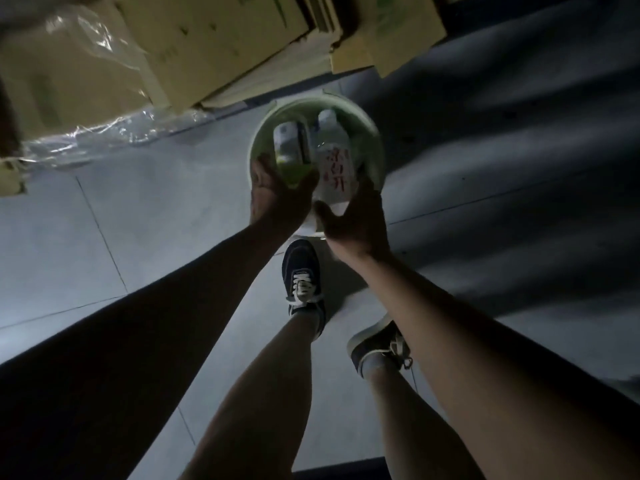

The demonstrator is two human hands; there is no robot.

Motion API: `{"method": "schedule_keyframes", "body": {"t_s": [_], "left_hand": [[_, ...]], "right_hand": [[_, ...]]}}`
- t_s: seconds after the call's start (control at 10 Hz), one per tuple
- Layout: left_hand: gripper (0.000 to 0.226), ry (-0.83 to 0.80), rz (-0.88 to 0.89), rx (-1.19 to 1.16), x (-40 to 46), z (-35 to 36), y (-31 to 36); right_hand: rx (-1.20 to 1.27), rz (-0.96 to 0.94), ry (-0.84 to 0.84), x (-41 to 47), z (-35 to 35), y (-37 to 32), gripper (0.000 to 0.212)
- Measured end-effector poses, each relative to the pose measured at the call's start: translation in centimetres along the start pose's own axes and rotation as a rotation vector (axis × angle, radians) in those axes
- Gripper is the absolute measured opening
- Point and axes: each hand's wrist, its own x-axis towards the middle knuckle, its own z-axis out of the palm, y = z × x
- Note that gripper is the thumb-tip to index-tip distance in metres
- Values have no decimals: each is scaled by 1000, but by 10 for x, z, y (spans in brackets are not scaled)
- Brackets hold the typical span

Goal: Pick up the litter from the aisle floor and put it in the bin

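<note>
Both over the near rim of the bin (372, 133). Left hand (277, 199) wrapped round a green bottle (289, 147), right hand (356, 220) curled round a clear bottle (334, 157) with red lettering. Both bottles already inside the rim, side by side, necks toward the far edge.

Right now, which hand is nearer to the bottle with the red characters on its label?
Right. The right hand is round the near end of the bottle with red characters over the bin; the left hand holds the green-capped bottle beside it.
</note>
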Motion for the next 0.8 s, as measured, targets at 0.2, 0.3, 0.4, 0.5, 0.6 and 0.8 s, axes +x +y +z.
{"method": "schedule_keyframes", "body": {"t_s": [0.2, 0.3, 0.4, 0.5, 0.6, 0.8], "left_hand": [[46, 0, 93, 93, -7, -17, -19], [38, -31, 124, 153, -35, -38, -18], [36, -116, 264, 294, -88, -84, 3], [32, -116, 494, 424, -130, -115, 21], [42, -211, 547, 507, -190, -177, 67], [54, -142, 554, 490, -271, -276, 114]], "right_hand": [[-112, -13, 10, 2, -4, 2, 104], [-136, -14, 6, -27, -29, -5, 95], [-224, -6, -43, -80, -80, -29, 80], [-302, -36, -71, -120, -116, -57, 75], [-337, -108, -95, -175, -172, -117, 68], [-378, -139, -143, -265, -255, -218, 64]]}}
